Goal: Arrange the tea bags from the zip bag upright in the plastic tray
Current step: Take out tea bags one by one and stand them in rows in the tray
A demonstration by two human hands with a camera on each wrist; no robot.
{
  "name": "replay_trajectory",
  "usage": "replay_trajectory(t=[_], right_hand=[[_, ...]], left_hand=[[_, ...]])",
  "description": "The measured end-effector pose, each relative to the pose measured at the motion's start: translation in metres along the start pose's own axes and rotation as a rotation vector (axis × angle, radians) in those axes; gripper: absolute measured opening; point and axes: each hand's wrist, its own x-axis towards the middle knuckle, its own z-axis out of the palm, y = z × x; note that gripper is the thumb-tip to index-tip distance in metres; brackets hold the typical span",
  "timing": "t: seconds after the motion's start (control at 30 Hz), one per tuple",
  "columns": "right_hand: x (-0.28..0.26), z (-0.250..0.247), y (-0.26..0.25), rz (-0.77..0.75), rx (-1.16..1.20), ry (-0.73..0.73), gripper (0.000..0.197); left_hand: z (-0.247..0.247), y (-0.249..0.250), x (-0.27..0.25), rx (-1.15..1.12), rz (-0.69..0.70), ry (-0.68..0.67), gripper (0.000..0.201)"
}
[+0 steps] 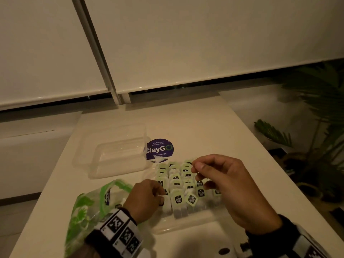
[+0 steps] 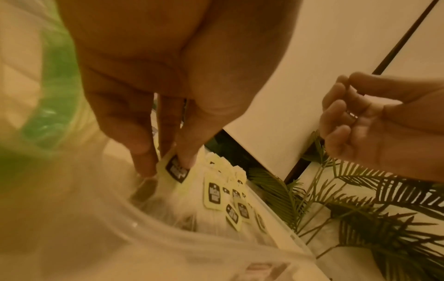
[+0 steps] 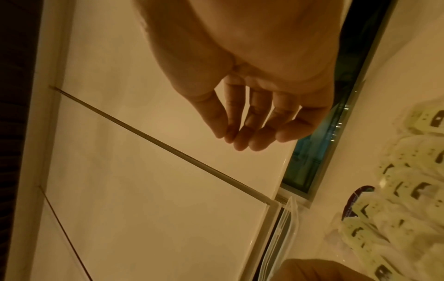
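Under the left grip (image 2: pixel 168 106), fingertips pinch a tea bag (image 2: pixel 176 169) in the tray (image 1: pixel 186 223).

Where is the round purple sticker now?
In the head view, the purple sticker lies on the table, between the clear lid and the tea bags.

The head camera is looking down and forward over the table (image 1: pixel 186 123); the left wrist camera is peering close along its fingers into the tray (image 2: pixel 216 247); the right wrist camera is facing the blinds (image 3: pixel 144 171), sharing those tea bags (image 3: pixel 396 190).
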Motion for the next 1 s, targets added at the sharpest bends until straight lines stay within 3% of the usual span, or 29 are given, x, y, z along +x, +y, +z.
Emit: replay_trajectory(t=[0.13, 0.23, 0.4, 0.53, 0.63, 0.73, 0.87, 0.93, 1.0], right_hand=[[0.003, -0.004, 0.005, 0.010, 0.012, -0.003, 0.016], [0.006, -0.004, 0.011, 0.035, 0.021, 0.002, 0.015], [0.008, 0.001, 0.022, 0.082, -0.008, -0.010, 0.014], [0.010, 0.010, 0.027, 0.109, -0.039, -0.041, 0.013], [0.014, 0.025, 0.028, 0.102, -0.162, -0.131, 0.010], [0.023, 0.054, 0.031, 0.088, -0.329, -0.289, 0.007], [0.039, 0.102, 0.043, 0.010, -0.669, -0.470, 0.012], [0.044, 0.122, 0.049, 0.011, -0.793, -0.546, 0.018], [0.045, 0.138, 0.055, 0.014, -0.916, -0.624, 0.026]], left_hand=[[0.006, 0.006, 0.002, 0.083, 0.035, 0.113, 0.012], [0.009, 0.005, 0.002, 0.085, 0.023, 0.116, 0.011], [0.005, 0.006, -0.001, -0.068, -0.030, 0.135, 0.010], [-0.027, 0.013, -0.024, -0.262, -0.005, 0.152, 0.010], [-0.070, 0.011, -0.053, -0.401, 0.049, 0.307, 0.008], [-0.100, -0.011, -0.068, -0.311, 0.035, 0.503, 0.009], [-0.091, -0.043, -0.063, 0.068, -0.090, 0.306, 0.047], [-0.085, -0.051, -0.061, 0.129, -0.106, 0.272, 0.048], [-0.089, -0.059, -0.061, 0.039, -0.108, 0.319, 0.037]])
